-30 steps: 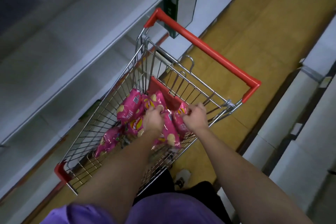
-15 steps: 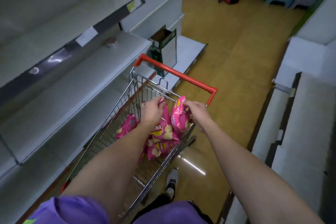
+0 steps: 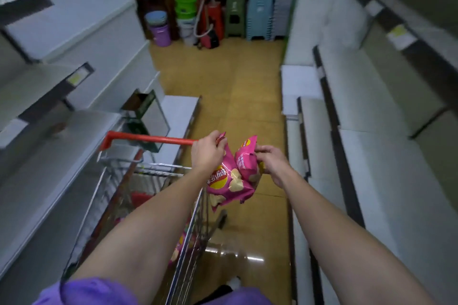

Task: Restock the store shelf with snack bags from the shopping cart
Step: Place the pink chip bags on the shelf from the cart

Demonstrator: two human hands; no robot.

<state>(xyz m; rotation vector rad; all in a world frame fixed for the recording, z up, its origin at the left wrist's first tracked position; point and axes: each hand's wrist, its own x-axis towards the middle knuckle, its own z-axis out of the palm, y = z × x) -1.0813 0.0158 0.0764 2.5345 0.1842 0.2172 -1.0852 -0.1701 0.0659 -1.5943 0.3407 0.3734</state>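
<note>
My left hand (image 3: 207, 152) grips the top edge of pink snack bags (image 3: 228, 184), which hang below it above the right rim of the wire shopping cart (image 3: 119, 195). Another pink snack bag (image 3: 245, 158) is pinched by my right hand (image 3: 271, 162) just to the right, touching the first bags. More pink bags (image 3: 181, 245) lie low in the cart, partly hidden by my left forearm. The cart has a red handle (image 3: 148, 138). Grey store shelves (image 3: 49, 161) run along the left.
More grey shelves (image 3: 371, 156) line the right side. An open green-and-white carton (image 3: 146, 116) stands on the low left shelf beyond the cart. Coloured buckets (image 3: 161, 30) and stacked plastic stools (image 3: 260, 12) fill the aisle's far end. The yellow floor (image 3: 235, 86) runs between.
Both hands have lifted the pink bags up out of the cart and moved them to the right, past the cart's rim. My view has tilted up along the aisle.
</note>
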